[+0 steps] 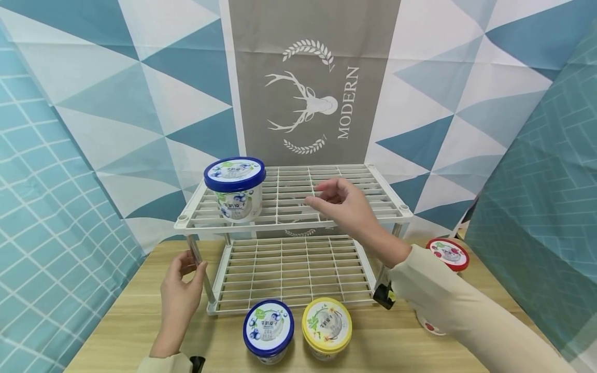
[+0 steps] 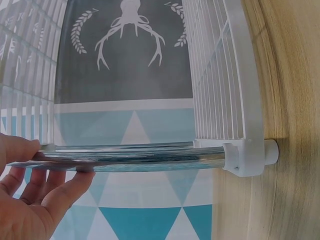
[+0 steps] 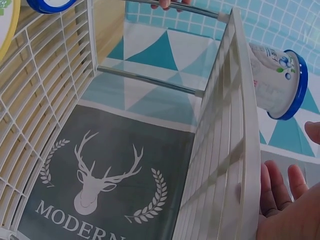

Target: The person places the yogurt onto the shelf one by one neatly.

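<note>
A white two-tier rack (image 1: 298,226) stands on the wooden table. My left hand (image 1: 183,290) grips its front left metal post (image 2: 150,161), with thumb and fingertips on either side of it in the left wrist view. On the upper shelf's left part stands a blue-lidded tub (image 1: 235,189) with blueberry pictures, upright. My right hand (image 1: 347,204) hovers over the upper shelf, to the right of that tub. Its fingers are loosely bent and hold nothing; a gap separates them from the tub (image 3: 280,82) in the right wrist view.
In front of the rack stand another blue-lidded tub (image 1: 268,329) and a yellow-lidded tub (image 1: 326,327). At the right, a red-lidded tub (image 1: 448,254) and part of another tub (image 1: 429,324) show around my right sleeve. A patterned cloth (image 1: 308,31) hangs behind the rack.
</note>
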Demonstrator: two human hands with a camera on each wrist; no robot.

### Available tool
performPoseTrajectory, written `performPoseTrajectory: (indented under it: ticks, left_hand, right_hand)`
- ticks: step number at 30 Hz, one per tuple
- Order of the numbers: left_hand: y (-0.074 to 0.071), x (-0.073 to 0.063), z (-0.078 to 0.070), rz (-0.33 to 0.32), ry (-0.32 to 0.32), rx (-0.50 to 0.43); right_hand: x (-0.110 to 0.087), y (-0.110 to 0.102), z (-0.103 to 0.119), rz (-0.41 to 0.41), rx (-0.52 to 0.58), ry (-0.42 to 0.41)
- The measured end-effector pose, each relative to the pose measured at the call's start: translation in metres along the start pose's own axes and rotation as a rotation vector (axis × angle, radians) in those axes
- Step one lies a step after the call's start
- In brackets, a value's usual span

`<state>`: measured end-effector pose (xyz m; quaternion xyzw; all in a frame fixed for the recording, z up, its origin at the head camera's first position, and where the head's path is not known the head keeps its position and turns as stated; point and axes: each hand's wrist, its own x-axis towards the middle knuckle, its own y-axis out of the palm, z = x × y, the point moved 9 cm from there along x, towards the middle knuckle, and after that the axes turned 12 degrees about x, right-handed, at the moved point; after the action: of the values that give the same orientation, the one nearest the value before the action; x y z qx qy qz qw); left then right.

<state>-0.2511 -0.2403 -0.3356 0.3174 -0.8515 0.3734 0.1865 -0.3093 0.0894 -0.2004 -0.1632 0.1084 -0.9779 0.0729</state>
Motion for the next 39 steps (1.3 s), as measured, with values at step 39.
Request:
performPoseTrajectory:
  ticks: [39]
  left_hand:
    - [0.001,0.001,0.001,0.009,-0.011,0.000]
  right_hand:
    - [-0.037,-0.036,-0.002,0.040,0.005,-0.023]
